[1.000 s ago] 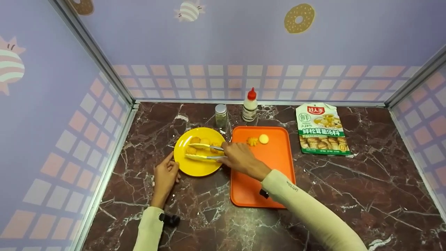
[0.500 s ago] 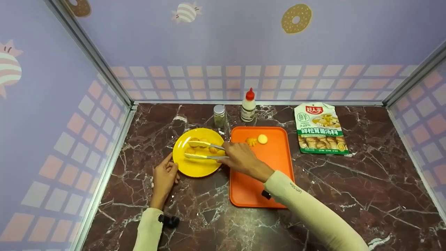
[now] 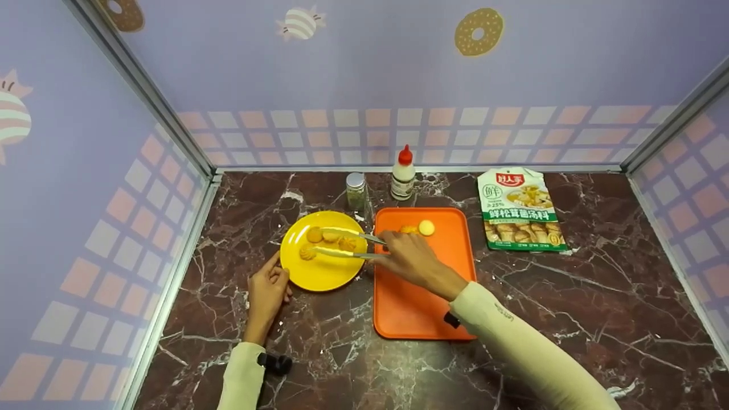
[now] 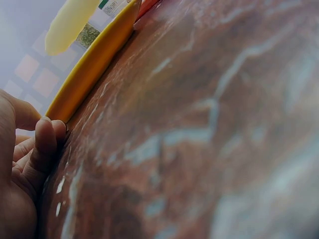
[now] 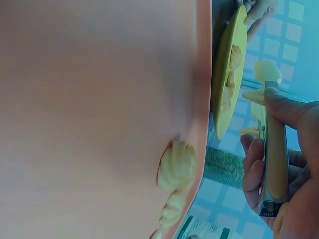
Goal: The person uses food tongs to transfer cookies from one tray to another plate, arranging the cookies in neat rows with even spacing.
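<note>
My left hand [image 3: 267, 290] pinches the near-left rim of a yellow plate [image 3: 319, 279] between thumb and fingers; the left wrist view shows the plate rim [image 4: 94, 69] up close. Several small golden cookies, some swirled, lie on the plate, including a ridged cookie [image 3: 307, 252]. In my right hand [image 3: 413, 256] is a pair of metal tongs [image 3: 364, 255] with pale yellow tips. Their arms are spread over the plate, and no cookie is visibly gripped. The right wrist view shows my fingers curled round the tongs [image 5: 276, 164].
An orange tray [image 3: 421, 319] lies right of the plate, with a ridged cookie [image 5: 177, 164] and a round pale cookie [image 3: 426, 228] near its far edge. Behind stand a spice jar [image 3: 356, 193] and a red-capped squeeze bottle [image 3: 403, 176]. A green-and-white food pouch [image 3: 521, 210] lies right.
My right hand has drawn the tongs to the right over the plate, and the ridged cookie at the left now shows more fully. My left hand has stayed at the rim.
</note>
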A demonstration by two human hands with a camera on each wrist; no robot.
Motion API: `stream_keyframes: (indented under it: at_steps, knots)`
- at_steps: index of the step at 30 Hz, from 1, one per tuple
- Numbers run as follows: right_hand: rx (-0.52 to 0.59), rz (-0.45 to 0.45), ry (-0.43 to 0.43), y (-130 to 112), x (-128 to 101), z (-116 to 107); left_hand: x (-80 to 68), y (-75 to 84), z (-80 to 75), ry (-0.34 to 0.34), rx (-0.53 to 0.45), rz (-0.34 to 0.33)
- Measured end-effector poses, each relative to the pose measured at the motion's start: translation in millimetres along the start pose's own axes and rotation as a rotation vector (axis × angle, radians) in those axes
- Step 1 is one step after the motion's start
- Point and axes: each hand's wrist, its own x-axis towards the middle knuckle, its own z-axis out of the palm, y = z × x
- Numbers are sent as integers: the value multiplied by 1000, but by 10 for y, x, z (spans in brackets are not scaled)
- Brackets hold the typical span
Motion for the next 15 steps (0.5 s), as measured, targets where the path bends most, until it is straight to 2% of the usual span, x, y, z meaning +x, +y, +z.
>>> stream_keyframes:
  at_steps: [6, 15]
  knots:
    - [-23, 24, 25, 66, -55, -69, -10, 7, -4, -5, -30, 2]
    - [-15, 11, 49, 84, -121, -141, -3, -6, -9, -11, -4, -1]
